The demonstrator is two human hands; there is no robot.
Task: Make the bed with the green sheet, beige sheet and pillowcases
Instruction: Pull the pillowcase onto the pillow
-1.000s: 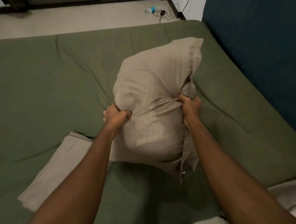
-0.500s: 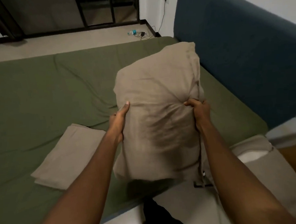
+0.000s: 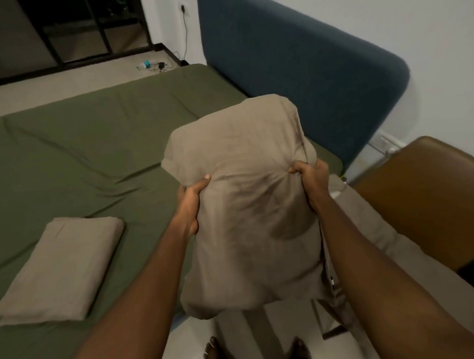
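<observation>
I hold a pillow in a beige pillowcase upright in the air over the near edge of the bed. My left hand grips its left side, thumb on the front. My right hand clutches a bunch of fabric on its right side. The green sheet covers the mattress, with a few creases. A folded beige sheet lies flat on the green sheet at the near left. Another beige pillow lies lower right, mostly behind my right arm.
A dark blue headboard runs along the bed's right side. A brown chair or table stands at the right. A bottle and charger cable lie on the far floor. My feet stand on the tiled floor beside the bed.
I have stepped back and lifted the pillow off the bed. The view has swung right, toward the headboard. My left hand changed from a fist in the fabric to a grip on the side.
</observation>
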